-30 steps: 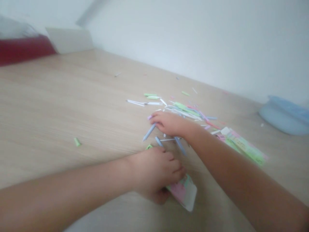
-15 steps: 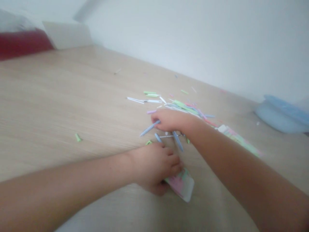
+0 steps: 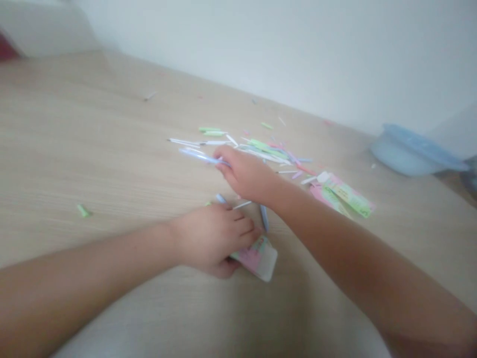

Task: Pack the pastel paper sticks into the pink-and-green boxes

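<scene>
- Setting is reading as a domestic room, most likely a home, at hobby-table scale.
- A light wood-grain surface (image 3: 74,149) is running along a plain white wall (image 3: 298,49).
- A blue plastic basin (image 3: 408,154) is sitting toward the far right.
- A pale panel (image 3: 44,30) and a sliver of red fabric (image 3: 5,49) are showing at far left.
- Coloured paper strips (image 3: 261,151) are lying scattered, craft-style.

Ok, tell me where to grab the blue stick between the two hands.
Pinch the blue stick near its lower end, from above and the near side, fingers on its long edges. It is thin, lies flat on the wooden table, and its upper end runs close under the right forearm, crowding that end.
</scene>
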`<state>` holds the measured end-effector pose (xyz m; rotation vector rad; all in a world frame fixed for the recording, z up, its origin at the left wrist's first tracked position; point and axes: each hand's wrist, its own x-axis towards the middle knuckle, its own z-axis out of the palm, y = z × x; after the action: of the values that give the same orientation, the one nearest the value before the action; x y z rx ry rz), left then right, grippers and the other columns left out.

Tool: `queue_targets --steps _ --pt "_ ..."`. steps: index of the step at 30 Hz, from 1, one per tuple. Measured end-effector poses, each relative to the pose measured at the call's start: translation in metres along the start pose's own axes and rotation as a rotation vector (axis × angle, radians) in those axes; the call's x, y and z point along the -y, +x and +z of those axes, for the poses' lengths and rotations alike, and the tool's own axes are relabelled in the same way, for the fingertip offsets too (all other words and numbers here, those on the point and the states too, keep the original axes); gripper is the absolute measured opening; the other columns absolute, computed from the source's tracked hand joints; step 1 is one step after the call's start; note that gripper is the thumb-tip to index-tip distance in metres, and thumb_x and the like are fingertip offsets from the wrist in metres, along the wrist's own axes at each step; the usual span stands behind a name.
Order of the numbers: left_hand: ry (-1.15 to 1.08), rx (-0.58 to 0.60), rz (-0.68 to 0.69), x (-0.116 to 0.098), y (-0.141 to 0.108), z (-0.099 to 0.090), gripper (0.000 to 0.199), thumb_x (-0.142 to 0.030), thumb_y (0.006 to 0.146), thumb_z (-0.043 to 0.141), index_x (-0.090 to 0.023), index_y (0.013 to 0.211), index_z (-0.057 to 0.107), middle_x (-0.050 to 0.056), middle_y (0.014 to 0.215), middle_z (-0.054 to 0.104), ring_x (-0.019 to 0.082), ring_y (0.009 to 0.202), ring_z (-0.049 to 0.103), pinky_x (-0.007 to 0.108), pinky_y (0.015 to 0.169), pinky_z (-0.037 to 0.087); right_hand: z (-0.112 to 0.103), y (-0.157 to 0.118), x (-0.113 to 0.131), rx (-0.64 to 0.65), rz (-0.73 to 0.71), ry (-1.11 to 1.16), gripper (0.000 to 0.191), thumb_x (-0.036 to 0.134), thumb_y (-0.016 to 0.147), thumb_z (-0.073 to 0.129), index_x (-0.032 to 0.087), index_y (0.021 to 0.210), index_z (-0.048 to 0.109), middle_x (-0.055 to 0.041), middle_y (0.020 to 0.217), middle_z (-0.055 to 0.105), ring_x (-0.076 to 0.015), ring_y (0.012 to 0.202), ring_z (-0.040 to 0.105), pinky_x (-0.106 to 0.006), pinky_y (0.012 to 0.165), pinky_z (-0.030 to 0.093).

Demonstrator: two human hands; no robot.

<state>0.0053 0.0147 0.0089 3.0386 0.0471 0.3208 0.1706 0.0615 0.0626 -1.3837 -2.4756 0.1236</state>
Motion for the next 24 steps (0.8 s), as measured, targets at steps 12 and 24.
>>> queue_targets --steps 12,24 --pt "0.127 -0.216 0.127 0.020 -0.011 -0.005 0.075 -0.068 0.100 0.053 -0.006 0.143 0.053 0.019 0.123 0.070 0.031 0.106 0.069 0.044 0.094 0.055 -0.045 -0.209 0.042 -0.335 0.265 0.354 0.021 0.021 0.099 0.066 0.033 0.115 0.066 0.0026 0.080 0.073 -0.0144 0.061 0.068 -0.027 0.053 0.054" --pt "0.190 -0.222 0.131 0.020 -0.014 -0.007 0.086 -0.073 0.098 0.054 -0.010 0.155 0.043 0.018 0.121 0.073 0.032 0.106 0.072 0.044 0.095 0.057 -0.036 -0.236 0.044 -0.199 0.089 -0.012 0.019 0.018 0.092 0.064 0.030 0.104 0.057 0.0038 0.074 0.070 -0.0165 0.057 0.063 -0.034 0.051 0.047"
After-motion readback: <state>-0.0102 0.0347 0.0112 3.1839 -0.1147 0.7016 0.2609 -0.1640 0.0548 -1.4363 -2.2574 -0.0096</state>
